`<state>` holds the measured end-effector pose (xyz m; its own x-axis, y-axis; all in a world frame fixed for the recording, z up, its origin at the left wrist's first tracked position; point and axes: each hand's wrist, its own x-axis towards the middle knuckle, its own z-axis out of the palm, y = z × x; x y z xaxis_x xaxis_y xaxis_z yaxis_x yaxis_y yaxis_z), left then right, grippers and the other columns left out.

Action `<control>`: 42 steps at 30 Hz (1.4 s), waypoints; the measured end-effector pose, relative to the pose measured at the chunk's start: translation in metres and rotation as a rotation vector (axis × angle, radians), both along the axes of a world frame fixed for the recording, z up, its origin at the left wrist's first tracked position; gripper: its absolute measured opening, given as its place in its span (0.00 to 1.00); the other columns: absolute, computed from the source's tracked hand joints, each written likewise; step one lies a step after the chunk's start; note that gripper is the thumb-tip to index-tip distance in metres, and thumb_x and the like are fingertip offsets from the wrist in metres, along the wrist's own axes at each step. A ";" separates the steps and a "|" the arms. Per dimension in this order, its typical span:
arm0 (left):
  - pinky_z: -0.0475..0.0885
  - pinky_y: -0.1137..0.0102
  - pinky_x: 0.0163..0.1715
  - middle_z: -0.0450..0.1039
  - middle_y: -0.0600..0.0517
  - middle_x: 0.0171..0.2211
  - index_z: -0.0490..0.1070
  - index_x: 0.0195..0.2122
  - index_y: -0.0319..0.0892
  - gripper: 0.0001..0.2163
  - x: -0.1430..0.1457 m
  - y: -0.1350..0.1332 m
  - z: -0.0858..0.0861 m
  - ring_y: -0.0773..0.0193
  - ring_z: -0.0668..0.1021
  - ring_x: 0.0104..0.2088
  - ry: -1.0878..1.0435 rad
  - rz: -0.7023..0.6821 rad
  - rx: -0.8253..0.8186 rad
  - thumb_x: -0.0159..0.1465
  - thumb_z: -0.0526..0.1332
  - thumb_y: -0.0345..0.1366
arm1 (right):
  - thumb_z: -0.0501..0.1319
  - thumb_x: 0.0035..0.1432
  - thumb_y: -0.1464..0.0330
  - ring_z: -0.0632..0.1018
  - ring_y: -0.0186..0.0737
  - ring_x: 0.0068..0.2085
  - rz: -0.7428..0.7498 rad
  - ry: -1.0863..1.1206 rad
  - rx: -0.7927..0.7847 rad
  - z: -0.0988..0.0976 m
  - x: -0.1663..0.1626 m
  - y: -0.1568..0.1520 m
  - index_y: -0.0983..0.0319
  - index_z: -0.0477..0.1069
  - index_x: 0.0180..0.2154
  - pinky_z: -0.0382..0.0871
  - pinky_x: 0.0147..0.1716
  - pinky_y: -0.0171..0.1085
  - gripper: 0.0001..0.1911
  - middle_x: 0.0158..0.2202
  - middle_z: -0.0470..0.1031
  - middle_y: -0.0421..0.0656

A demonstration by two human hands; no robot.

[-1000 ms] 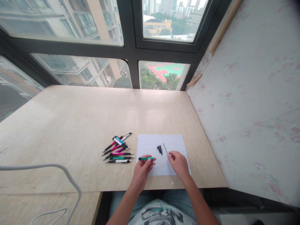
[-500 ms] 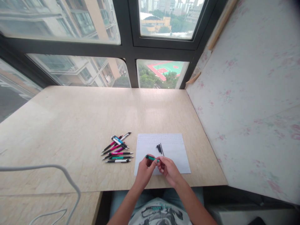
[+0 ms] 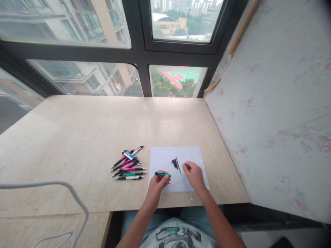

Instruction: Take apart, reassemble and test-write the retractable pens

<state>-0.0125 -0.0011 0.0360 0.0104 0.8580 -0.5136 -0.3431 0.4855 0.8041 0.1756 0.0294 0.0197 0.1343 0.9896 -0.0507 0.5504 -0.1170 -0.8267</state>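
Note:
My left hand (image 3: 158,184) pinches a teal pen barrel (image 3: 162,174) and holds it level just above the near left part of a white sheet of paper (image 3: 190,153). My right hand (image 3: 193,175) hovers over the sheet to the right, fingers curled together beside a thin black refill (image 3: 178,166) and some small black pen parts (image 3: 175,163) lying on the paper. What its fingertips hold, if anything, is too small to see. A pile of several pens (image 3: 129,164) lies on the table left of the sheet.
The beige table (image 3: 90,131) runs to a large window at the back. A floral-papered wall (image 3: 271,103) closes the right side. A white cable (image 3: 64,193) loops over the near left corner. My lap shows below the table edge.
Half a second ago both hands met at the teal barrel. The right hand has since drawn away to the right, toward the black parts. The left hand still holds the barrel.

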 end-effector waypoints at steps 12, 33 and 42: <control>0.68 0.70 0.33 0.75 0.50 0.28 0.74 0.35 0.40 0.16 0.002 -0.006 -0.002 0.64 0.74 0.29 -0.009 -0.019 -0.027 0.51 0.71 0.45 | 0.52 0.60 0.67 0.78 0.45 0.37 0.059 -0.093 0.014 -0.007 0.008 0.008 0.61 0.76 0.35 0.70 0.39 0.42 0.13 0.36 0.79 0.46; 0.67 0.69 0.31 0.75 0.52 0.28 0.71 0.35 0.44 0.05 -0.009 -0.003 0.017 0.62 0.75 0.28 0.758 -0.427 0.446 0.62 0.58 0.38 | 0.71 0.48 0.61 0.72 0.31 0.28 -0.089 1.240 -0.535 0.000 -0.057 -0.042 0.63 0.76 0.33 0.64 0.28 0.30 0.14 0.28 0.74 0.40; 0.69 0.69 0.33 0.75 0.51 0.29 0.71 0.36 0.41 0.09 -0.012 0.003 0.010 0.62 0.75 0.30 0.460 -0.348 0.347 0.60 0.61 0.41 | 0.70 0.51 0.61 0.70 0.30 0.28 -0.036 1.220 -0.482 0.006 -0.056 -0.044 0.63 0.75 0.34 0.62 0.28 0.30 0.13 0.28 0.72 0.39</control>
